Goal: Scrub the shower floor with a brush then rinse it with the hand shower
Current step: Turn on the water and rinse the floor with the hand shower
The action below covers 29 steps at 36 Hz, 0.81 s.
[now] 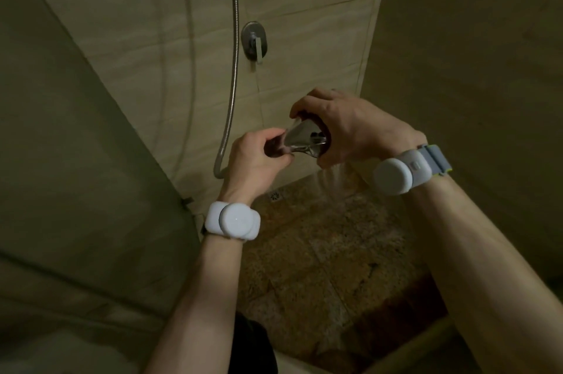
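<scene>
Both hands hold the chrome hand shower (306,142) at chest height over the shower floor (329,248). My left hand (259,157) grips its handle end. My right hand (347,129) wraps around the wide head. Water sprays down from under the head toward the brown mottled floor tiles. The metal hose (233,68) hangs down the back wall and loops toward my left hand. No brush is in view.
A chrome mixer valve (254,41) with a lever sits on the beige back wall. A small floor drain (275,195) lies near the back wall. Tiled walls close in left and right. A raised threshold (405,352) runs at the bottom right.
</scene>
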Each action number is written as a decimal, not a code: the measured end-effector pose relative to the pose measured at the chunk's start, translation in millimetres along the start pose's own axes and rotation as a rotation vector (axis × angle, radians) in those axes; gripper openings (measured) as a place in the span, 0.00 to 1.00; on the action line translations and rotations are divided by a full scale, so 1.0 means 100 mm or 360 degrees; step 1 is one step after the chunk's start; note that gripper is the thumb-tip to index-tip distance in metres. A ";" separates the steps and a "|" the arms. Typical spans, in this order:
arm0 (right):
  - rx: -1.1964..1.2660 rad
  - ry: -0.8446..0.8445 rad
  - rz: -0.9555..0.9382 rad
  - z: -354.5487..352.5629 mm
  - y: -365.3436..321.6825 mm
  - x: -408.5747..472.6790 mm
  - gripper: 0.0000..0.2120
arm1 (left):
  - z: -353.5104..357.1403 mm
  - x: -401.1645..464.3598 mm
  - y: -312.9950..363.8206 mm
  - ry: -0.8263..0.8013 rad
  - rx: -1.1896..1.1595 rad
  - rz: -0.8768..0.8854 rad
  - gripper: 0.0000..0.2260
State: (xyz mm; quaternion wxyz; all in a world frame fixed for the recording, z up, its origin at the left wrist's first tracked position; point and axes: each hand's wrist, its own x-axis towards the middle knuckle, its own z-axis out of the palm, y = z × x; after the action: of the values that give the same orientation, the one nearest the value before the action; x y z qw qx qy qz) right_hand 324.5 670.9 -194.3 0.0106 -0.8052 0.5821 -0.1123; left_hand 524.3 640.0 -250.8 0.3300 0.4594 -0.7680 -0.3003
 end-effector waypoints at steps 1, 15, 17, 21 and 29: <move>0.0000 0.0012 -0.0002 0.00 -0.01 0.00 0.42 | -0.01 0.01 -0.01 0.0011 0.0011 0.0007 0.13; 0.0016 -0.0039 0.0061 -0.01 0.09 -0.02 0.44 | -0.05 0.18 0.03 -0.0275 0.0067 0.0097 0.10; -0.0007 -0.0055 0.0077 -0.02 0.10 -0.03 0.44 | -0.04 0.19 0.04 -0.0325 0.0045 0.0104 0.10; -0.0040 -0.0073 0.0105 -0.06 0.13 -0.06 0.44 | 0.02 0.23 0.05 -0.0382 0.0019 0.0109 0.08; -0.0083 -0.0059 0.0146 -0.20 0.23 -0.05 0.42 | 0.10 0.47 0.11 -0.0393 0.0019 0.0132 0.10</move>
State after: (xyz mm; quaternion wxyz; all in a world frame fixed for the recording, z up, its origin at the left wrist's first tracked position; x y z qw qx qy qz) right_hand 298.1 670.4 -178.8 0.0054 -0.7797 0.6208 -0.0816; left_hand 493.6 603.3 -237.8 0.2424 0.3888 -0.8228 -0.3362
